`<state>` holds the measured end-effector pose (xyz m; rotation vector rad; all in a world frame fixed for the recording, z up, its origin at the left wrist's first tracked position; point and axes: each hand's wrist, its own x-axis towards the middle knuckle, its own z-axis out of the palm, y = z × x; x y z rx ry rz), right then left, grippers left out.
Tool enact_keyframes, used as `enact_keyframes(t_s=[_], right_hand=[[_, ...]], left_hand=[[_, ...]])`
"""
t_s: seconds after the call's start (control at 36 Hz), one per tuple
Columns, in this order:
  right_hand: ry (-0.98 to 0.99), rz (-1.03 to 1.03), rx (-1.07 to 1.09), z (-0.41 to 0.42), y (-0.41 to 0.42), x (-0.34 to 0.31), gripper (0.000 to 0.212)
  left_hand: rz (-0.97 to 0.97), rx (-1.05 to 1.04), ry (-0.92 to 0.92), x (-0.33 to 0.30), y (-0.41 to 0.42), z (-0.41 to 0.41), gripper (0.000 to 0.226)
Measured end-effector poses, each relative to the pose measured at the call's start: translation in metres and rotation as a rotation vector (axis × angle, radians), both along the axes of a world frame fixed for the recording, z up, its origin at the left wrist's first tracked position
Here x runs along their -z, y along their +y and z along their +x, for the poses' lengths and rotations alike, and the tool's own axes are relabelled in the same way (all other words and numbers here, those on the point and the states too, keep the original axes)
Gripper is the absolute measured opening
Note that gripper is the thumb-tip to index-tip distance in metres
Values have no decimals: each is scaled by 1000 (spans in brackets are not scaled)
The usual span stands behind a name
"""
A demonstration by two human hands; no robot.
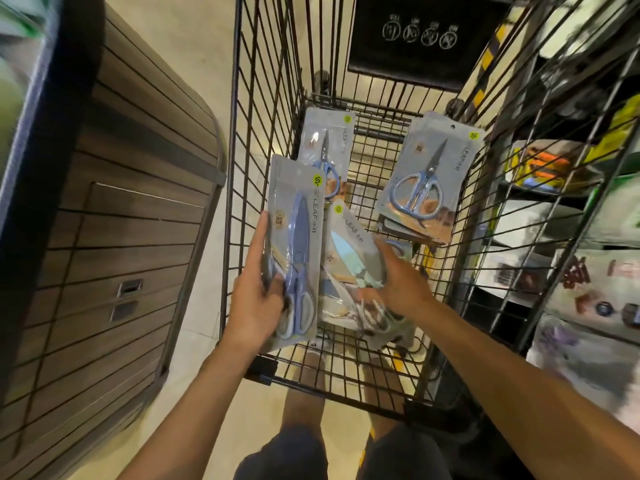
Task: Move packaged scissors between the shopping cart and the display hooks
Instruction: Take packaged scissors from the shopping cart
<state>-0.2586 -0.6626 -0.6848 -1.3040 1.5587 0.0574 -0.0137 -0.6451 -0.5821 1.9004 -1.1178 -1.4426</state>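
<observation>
A black wire shopping cart (263, 109) stands in front of me with several grey packs of scissors inside. My left hand (256, 299) grips a pack of blue kitchen scissors (298, 244), held upright above the cart's near left side. My right hand (398, 275) reaches down into the cart and holds a pack with pale green scissors (349, 251) on top of a loose pile. A pack of round-handled blue scissors (426, 181) leans on the cart's right wall. Another such pack (327, 147) lies at the far left. No display hooks are in view.
A dark wood-slat counter (114, 237) with a rounded corner stands close on the left. Wire shelving (561, 209) with packaged goods lines the right side. A black mat (422, 36) lies on the pale floor beyond the cart. My legs are under the cart's near edge.
</observation>
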Motion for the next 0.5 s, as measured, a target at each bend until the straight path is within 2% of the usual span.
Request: enact_keyframes(t_s=[0.17, 0.28, 0.5], right_hand=[[-188, 75, 223, -4, 10, -18, 95], [-245, 99, 347, -5, 18, -43, 93], [-241, -74, 584, -10, 36, -146, 88]], left_hand=[[-12, 19, 12, -17, -3, 1, 93], [-38, 43, 5, -44, -9, 4, 92], [-152, 133, -14, -119, -29, 9, 89]])
